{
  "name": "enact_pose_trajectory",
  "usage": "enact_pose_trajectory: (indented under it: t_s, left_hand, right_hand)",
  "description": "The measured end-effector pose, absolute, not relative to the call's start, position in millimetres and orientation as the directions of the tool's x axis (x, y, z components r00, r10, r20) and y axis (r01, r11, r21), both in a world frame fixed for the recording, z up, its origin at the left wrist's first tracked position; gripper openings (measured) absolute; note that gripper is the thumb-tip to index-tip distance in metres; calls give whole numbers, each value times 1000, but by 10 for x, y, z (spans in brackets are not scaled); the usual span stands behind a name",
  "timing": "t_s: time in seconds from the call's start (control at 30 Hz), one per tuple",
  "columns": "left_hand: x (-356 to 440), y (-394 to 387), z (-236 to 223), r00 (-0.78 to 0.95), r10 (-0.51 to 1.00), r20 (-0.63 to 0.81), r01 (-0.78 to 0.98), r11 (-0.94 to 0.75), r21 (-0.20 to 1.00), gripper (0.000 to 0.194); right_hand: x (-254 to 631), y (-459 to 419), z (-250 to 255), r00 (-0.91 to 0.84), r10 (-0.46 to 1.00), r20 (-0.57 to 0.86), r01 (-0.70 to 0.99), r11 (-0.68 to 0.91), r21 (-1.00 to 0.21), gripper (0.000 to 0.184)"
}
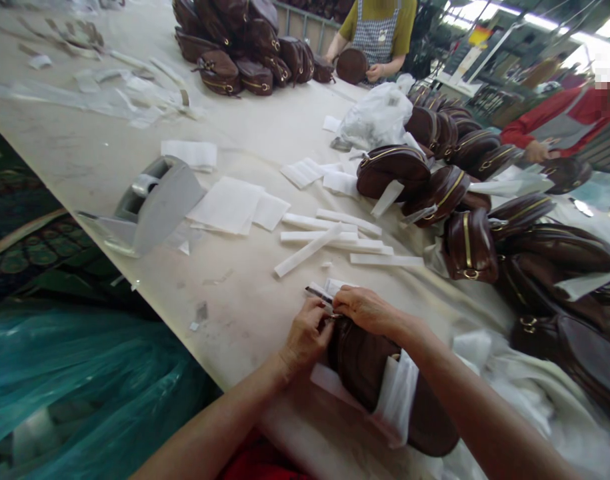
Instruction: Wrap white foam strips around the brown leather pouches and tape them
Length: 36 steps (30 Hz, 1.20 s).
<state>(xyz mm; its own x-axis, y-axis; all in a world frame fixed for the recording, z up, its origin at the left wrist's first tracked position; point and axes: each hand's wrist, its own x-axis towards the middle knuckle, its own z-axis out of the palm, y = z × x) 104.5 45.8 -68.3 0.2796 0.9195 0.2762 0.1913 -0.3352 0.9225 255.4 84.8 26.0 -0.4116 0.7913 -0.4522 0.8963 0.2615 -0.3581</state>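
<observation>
A dark brown leather bag point(362, 363) lies at the table's near edge, with a white wrapping band point(399, 399) around its middle. My left hand point(307, 333) is closed, its fingertips pinching at the bag's far end. From the other side, my right hand point(367, 309) bends over the same end, thumb and fingers pressed together there. A short dark strip with white edges point(317, 293) sticks out past the fingertips, beside a small white piece. My fingers hide most of what is pinched.
White paper strips point(329, 240) and sheets point(227, 203) lie ahead, beside a grey tape dispenser point(157, 200). Brown bags point(539, 260) crowd the right; more are piled point(235, 47) at the back. Teal plastic point(75, 393) hangs below the left edge. Two people stand across the table.
</observation>
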Motion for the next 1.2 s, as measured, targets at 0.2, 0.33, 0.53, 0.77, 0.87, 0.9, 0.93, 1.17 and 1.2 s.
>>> enact_pose_trajectory:
  t_s: [0.2, 0.33, 0.53, 0.77, 0.87, 0.9, 0.93, 1.17, 1.2]
  left_hand:
    - [1012, 464, -661, 311, 914, 260, 152, -318, 936, 15]
    - [860, 432, -544, 254, 952, 174, 147, -216, 965, 15]
    - [641, 430, -482, 81, 996, 34, 109, -43, 993, 16]
    - [608, 464, -474, 35, 999, -34, 80, 31, 996, 20]
    - [610, 458, -457, 27, 998, -53, 57, 52, 997, 20]
    - [610, 458, -452, 25, 998, -55, 48, 54, 997, 20]
    - [610, 459, -447, 26, 998, -56, 41, 55, 998, 20]
    - [632, 494, -433, 25, 997, -71, 18, 71, 997, 22]
    - [641, 496, -439, 28, 997, -76, 14, 76, 997, 21]
  right_hand:
    - [2558, 831, 282, -426, 777, -464, 891, 274, -361, 23]
    - [2586, 808, 273, -431, 798, -420, 880, 269, -392, 24]
    - [2527, 772, 283, -489, 780, -390, 853, 334, -401, 25]
    - [2397, 756, 298, -564, 749, -347, 809, 419, -412, 19]
    - [2370, 762, 258, -567, 742, -356, 815, 446, -370, 19]
    - [2368, 764, 246, -563, 744, -360, 820, 448, -357, 19]
    - [2368, 766, 237, -557, 747, -363, 824, 445, -350, 19]
    - [2395, 756, 258, -530, 762, -372, 837, 399, -374, 20]
    - [2396, 755, 262, -524, 766, -372, 841, 397, -367, 21]
